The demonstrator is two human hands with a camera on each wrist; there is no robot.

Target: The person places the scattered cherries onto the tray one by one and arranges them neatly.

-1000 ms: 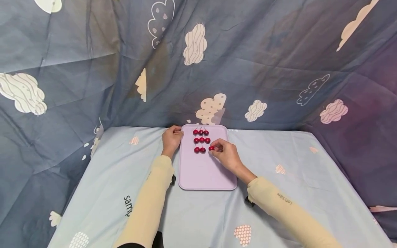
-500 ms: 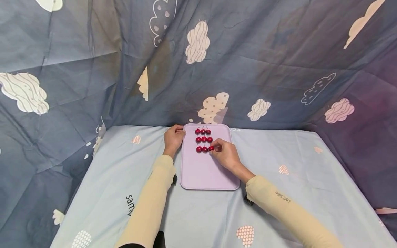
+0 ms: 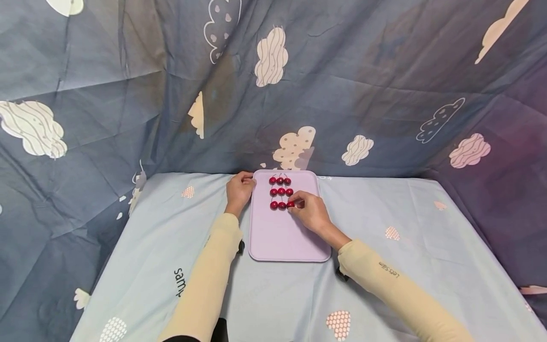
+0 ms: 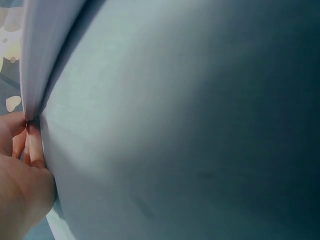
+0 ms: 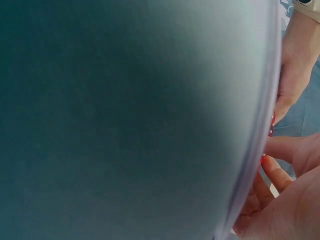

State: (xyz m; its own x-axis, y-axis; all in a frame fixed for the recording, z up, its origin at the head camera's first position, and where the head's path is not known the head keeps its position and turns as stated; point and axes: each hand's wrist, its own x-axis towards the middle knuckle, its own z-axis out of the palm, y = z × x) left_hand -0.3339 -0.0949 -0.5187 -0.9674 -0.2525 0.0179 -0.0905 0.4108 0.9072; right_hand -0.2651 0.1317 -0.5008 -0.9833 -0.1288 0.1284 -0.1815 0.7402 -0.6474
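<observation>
In the head view a pale purple tray [image 3: 290, 242] bears several dark red cherries with stems, set out in three short rows. My left hand [image 3: 239, 191] holds the tray's far left edge; in the left wrist view thumb and fingers of that left hand [image 4: 25, 187] pinch the rim [image 4: 37, 65]. My right hand [image 3: 315, 212] pinches a cherry [image 3: 291, 204] at the right end of the nearest row, close beside the middle cherry [image 3: 282, 205]. The right wrist view shows a bit of red cherry [image 5: 263, 158] between the fingertips of the right hand [image 5: 295, 187].
The tray lies on a light blue cloth [image 3: 273, 294] printed with hearts and lettering, near the table's far edge. A dark blue curtain [image 3: 325, 95] with cloud prints hangs behind it and along both sides. The tray's near half is bare.
My right hand has shifted the pinched cherry left, closing the gap to the nearest row's middle cherry. My left hand stays on the tray's edge. The head view has shifted slightly.
</observation>
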